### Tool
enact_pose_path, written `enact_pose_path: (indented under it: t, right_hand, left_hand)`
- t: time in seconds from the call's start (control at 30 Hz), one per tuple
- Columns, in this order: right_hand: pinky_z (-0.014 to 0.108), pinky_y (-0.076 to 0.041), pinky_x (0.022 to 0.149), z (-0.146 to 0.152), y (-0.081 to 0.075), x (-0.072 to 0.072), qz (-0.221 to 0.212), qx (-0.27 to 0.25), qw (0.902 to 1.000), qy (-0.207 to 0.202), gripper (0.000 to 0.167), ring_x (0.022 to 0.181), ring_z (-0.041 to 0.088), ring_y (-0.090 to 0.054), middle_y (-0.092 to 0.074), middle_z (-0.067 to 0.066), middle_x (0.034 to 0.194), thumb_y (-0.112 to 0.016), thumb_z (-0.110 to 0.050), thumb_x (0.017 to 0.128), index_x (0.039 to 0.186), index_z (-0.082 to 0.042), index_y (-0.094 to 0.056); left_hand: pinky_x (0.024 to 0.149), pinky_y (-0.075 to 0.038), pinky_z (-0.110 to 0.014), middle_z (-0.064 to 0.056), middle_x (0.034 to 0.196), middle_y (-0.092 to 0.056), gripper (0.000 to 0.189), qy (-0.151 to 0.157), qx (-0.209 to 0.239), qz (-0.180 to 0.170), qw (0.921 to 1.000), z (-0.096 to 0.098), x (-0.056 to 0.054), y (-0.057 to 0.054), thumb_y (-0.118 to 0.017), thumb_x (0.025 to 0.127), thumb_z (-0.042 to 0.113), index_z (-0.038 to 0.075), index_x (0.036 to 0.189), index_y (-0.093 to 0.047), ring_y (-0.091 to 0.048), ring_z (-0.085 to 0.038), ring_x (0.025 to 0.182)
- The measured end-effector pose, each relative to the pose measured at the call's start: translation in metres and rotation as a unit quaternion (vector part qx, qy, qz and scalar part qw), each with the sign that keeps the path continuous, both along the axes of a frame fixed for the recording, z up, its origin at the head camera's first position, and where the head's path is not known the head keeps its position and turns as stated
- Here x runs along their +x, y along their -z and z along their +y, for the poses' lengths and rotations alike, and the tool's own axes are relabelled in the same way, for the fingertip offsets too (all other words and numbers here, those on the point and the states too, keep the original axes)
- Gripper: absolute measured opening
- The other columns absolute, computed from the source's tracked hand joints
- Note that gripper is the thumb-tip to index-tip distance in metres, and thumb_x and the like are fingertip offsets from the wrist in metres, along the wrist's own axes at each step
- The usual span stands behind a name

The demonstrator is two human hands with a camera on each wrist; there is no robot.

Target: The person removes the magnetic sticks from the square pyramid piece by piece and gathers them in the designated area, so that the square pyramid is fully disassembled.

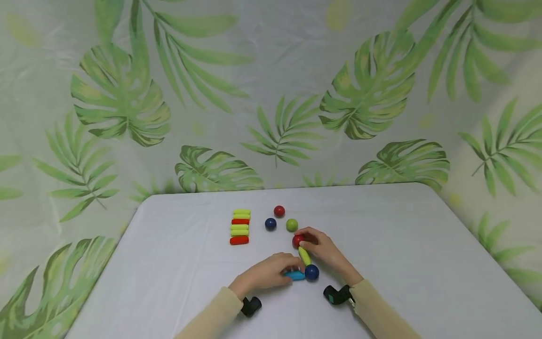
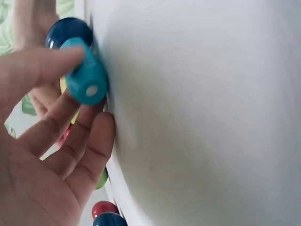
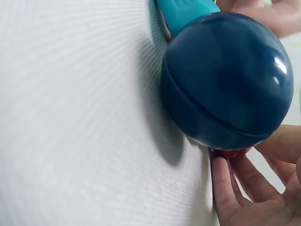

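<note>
My left hand (image 1: 271, 271) pinches a light-blue rod (image 1: 295, 275) between thumb and fingers. In the left wrist view a small pale dot marks the near end of that rod (image 2: 89, 77). Its far end meets a glossy dark-blue ball (image 1: 312, 273), which looms large in the right wrist view. A yellow-green rod (image 1: 304, 256) runs from this ball to a red ball (image 1: 297, 241). My right hand (image 1: 322, 248) holds the red ball with thumb and fingertips. Much of the red ball is hidden behind the dark-blue one in the right wrist view.
Several yellow-green (image 1: 239, 232) and red rods (image 1: 239, 240) lie in a column on the white table (image 1: 182, 263). Beyond my right hand sit a green ball (image 1: 292, 224), another dark-blue ball (image 1: 270, 224) and another red ball (image 1: 279, 211). A leaf-patterned cloth (image 1: 292, 70) hangs behind.
</note>
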State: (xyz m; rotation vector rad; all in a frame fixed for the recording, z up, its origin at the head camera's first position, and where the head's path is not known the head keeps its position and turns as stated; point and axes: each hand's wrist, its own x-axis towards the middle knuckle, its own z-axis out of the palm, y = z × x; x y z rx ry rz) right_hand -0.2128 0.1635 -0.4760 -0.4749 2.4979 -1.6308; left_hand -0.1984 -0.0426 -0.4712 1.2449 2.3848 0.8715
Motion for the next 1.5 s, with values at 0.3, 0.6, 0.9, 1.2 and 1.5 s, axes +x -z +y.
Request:
enact_pose_path:
  t: [0.3, 0.6, 0.9, 1.2, 1.5]
  right_hand:
    - [0.049, -0.041, 0.097, 0.001, 0.005, -0.004, -0.002, 0.008, 0.9999, 0.011, 0.027, 0.111, 0.032, -0.054, -0.059, 0.013, 0.120, -0.058, -0.006, 0.095, 0.122, -0.003, -0.059]
    - [0.044, -0.045, 0.093, -0.002, 0.009, -0.007, -0.022, 0.021, 0.9976, 0.062, 0.026, 0.104, 0.024, -0.057, -0.063, 0.005, 0.112, -0.063, -0.006, 0.091, 0.116, -0.007, -0.064]
    - [0.039, -0.050, 0.081, -0.003, 0.008, -0.002, -0.005, 0.040, 0.9906, 0.131, 0.020, 0.096, 0.028, -0.060, -0.063, 0.011, 0.106, -0.070, -0.005, 0.084, 0.103, -0.004, -0.063]
    - [0.033, -0.049, 0.074, 0.002, 0.008, 0.008, -0.015, 0.058, 0.9870, 0.149, 0.023, 0.090, 0.022, -0.060, -0.061, 0.007, 0.099, -0.074, -0.006, 0.081, 0.097, -0.006, -0.057]
    - [0.029, -0.043, 0.064, 0.008, 0.003, 0.015, -0.008, 0.110, 0.9897, 0.092, 0.023, 0.075, 0.016, -0.052, -0.057, 0.001, 0.082, -0.073, -0.023, 0.085, 0.097, -0.009, -0.059]
  left_hand:
    - [0.080, -0.044, -0.019, 0.009, 0.095, -0.057, 0.033, -0.044, 0.000, 0.035, 0.9984, -0.011, -0.001, -0.004, -0.064, 0.088, 0.002, 0.023, 0.113, -0.065, -0.051, -0.006, 0.087]
    - [0.076, -0.049, -0.032, 0.004, 0.088, -0.059, 0.021, -0.226, 0.068, 0.039, 0.9710, -0.075, -0.015, -0.001, -0.068, 0.081, -0.007, 0.010, 0.091, -0.062, -0.054, -0.014, 0.082]
    - [0.077, -0.049, -0.036, -0.001, 0.085, -0.057, 0.022, -0.298, 0.047, 0.060, 0.9516, -0.104, -0.030, 0.000, -0.069, 0.077, -0.013, 0.006, 0.086, -0.063, -0.053, -0.019, 0.082]
    - [0.078, -0.045, -0.037, 0.000, 0.089, -0.053, 0.023, -0.300, 0.014, 0.099, 0.9486, -0.101, -0.031, -0.002, -0.073, 0.077, -0.007, 0.009, 0.089, -0.062, -0.047, -0.021, 0.087]
    - [0.089, -0.046, -0.033, 0.001, 0.111, -0.052, 0.035, -0.134, 0.008, -0.006, 0.9910, -0.041, -0.005, -0.008, -0.072, 0.086, 0.027, 0.014, 0.114, -0.055, -0.050, -0.018, 0.103]
